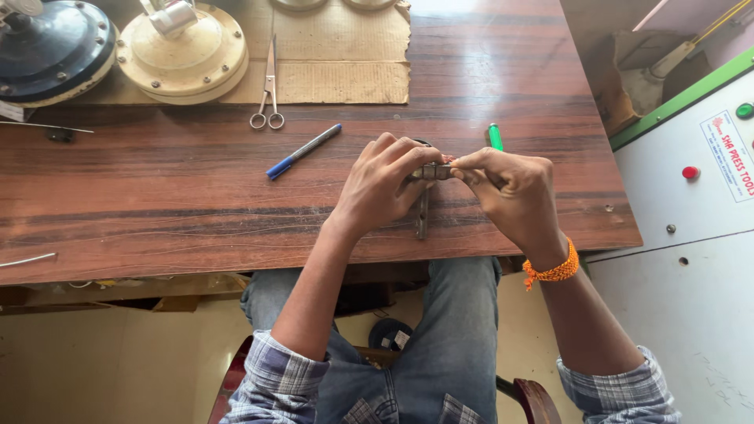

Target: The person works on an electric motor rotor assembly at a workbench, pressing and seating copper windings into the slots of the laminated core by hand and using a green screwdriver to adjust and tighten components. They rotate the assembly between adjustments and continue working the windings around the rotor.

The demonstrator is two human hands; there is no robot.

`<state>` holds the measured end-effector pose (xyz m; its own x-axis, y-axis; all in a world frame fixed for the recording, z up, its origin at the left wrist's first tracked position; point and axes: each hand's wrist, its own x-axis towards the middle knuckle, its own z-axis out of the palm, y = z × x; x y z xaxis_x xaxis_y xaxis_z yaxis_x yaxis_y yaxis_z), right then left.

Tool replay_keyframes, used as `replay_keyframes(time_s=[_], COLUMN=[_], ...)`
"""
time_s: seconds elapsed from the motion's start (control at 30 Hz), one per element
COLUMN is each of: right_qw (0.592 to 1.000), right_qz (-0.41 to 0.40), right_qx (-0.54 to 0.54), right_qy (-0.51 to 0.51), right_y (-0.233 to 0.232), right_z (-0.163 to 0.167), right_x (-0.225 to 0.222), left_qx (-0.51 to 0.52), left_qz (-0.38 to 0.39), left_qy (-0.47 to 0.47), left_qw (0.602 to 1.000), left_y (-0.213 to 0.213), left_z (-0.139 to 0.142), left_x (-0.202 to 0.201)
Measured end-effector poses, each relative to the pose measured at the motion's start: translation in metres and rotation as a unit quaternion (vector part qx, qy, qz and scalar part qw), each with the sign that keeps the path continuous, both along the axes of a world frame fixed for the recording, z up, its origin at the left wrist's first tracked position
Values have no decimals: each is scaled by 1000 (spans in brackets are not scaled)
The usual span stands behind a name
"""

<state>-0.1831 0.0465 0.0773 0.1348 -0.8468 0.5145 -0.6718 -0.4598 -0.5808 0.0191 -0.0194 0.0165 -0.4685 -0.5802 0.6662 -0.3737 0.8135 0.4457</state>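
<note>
Left hand: the left hand (382, 184) rests over the wooden table (157, 196), fingers curled around one end of a small metal part (434, 171), gripping it.
Right hand: the right hand (510, 192) meets the left at the middle, thumb and fingertips pinched on the other end of the same part; an orange bracelet (552, 271) sits on the wrist.
Small metal part: held between both hands just above the table's near edge; its exact shape is too hidden to tell.
Metal bar: a thin metal bar (422, 216) hangs below the part, between the hands, towards the table edge.
Green lighter: a green lighter (495, 137) lies just beyond the right hand.
Pen: a blue-capped pen (302, 151) lies to the left of the left hand.
Scissors: scissors (269, 86) lie further back, partly on a sheet of cardboard (338, 55).
Round housings: a cream disc (182, 51) and a dark disc (53, 47) sit at the far left corner.
Machine: a white cabinet (691, 235) with a red button (689, 172) stands to the right of the table.
</note>
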Motion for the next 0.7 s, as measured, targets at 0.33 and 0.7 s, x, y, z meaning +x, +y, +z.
replay_keyframes(time_s=[0.33, 0.7], right_qw=[997, 995], right_qz=[-33, -7], right_qx=[72, 82], right_qy=[-15, 50], right_y=[-18, -78], right_z=[1, 6], right_x=[-1, -3], left_qx=[-25, 5], left_qz=[-2, 4], left_qy=[19, 7], left_qw=[1000, 1000], left_y=[-3, 3], left_z=[-4, 7], left_x=[7, 6])
